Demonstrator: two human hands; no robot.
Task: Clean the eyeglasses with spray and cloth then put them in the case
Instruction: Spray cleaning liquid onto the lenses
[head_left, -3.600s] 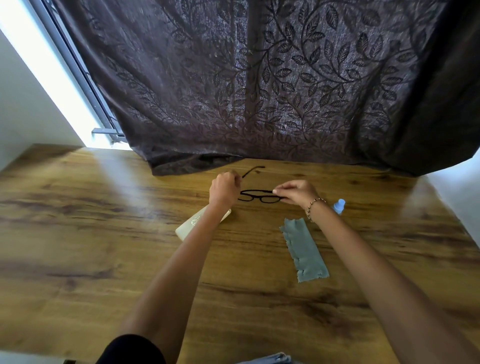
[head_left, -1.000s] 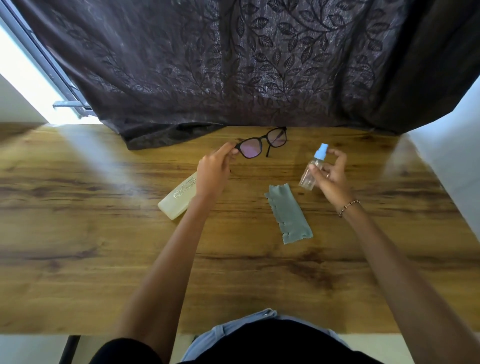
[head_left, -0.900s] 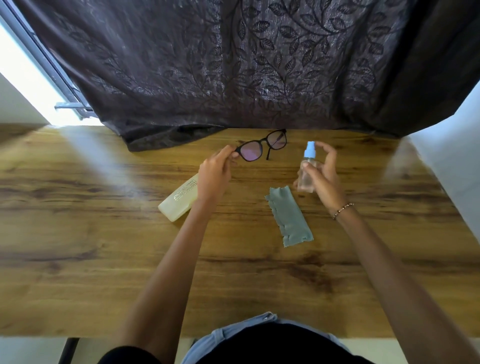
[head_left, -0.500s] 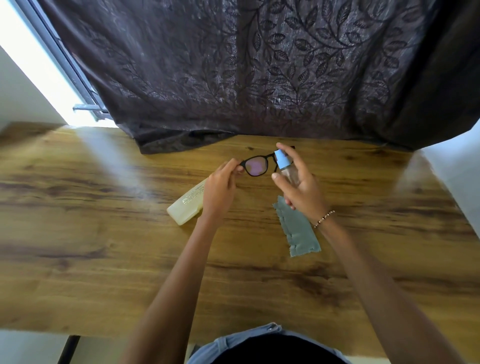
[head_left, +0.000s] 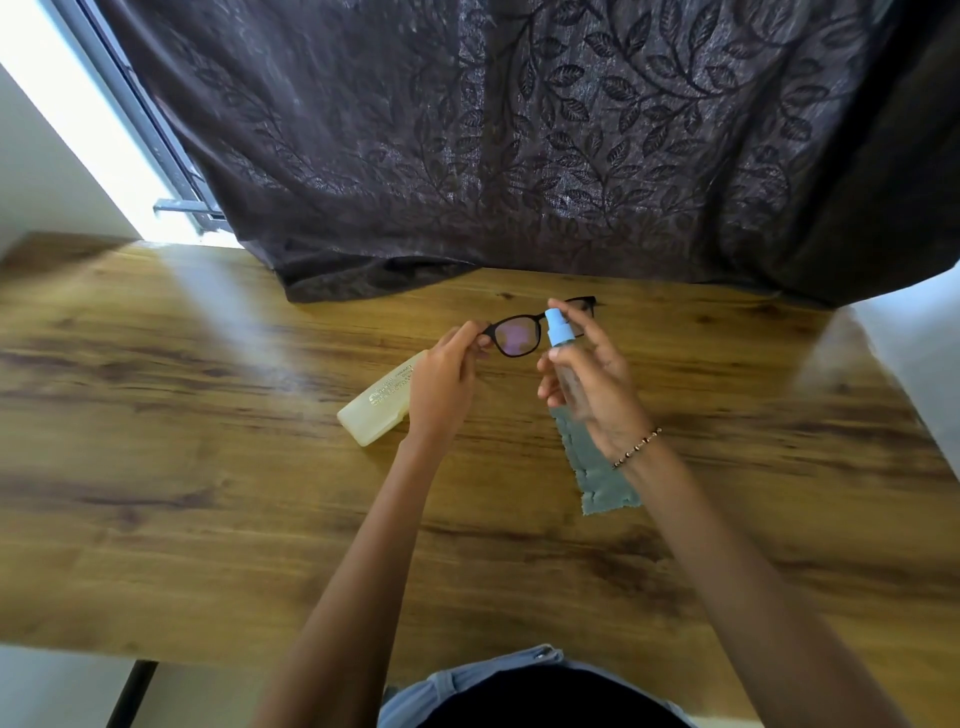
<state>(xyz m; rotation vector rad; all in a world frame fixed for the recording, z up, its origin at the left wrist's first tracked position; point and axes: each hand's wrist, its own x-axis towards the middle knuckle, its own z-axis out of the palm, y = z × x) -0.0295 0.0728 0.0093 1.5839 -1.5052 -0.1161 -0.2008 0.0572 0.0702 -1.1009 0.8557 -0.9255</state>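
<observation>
Glasses (head_left: 517, 336) are up off the tabletop (head_left: 208, 467), pinched by the left hand (head_left: 441, 387) at the outer corner of the frame. Its thumb and fingertips curl round that corner, and the lens next to it shows a purple-pink reflection.

The right hand (head_left: 592, 387) is wrapped around a small clear spray bottle (head_left: 560, 343) with a light blue top, index finger lying over that top. The bottle sits right in front of the lens on the right hand's side, so that half of the frame is mostly hidden behind bottle and fingers. Can't tell if any mist is coming out.

The cloth (head_left: 597, 475), a grey-green strip, lies flat on the tabletop below the right hand, on the person's side of it, with its far end covered by the hand and wrist. The case (head_left: 376, 405), pale yellow and looking closed, lies at an angle just outside the left hand, with 1 end tucked behind it.

The 2 hands are close together, with only that 1 lens between them. There's a beaded bracelet (head_left: 636, 448) on the right wrist. Past the hands a dark leaf-patterned curtain (head_left: 519, 130) drapes onto the far edge of the tabletop, and a bright window (head_left: 104, 130) shows out beyond the left hand.
</observation>
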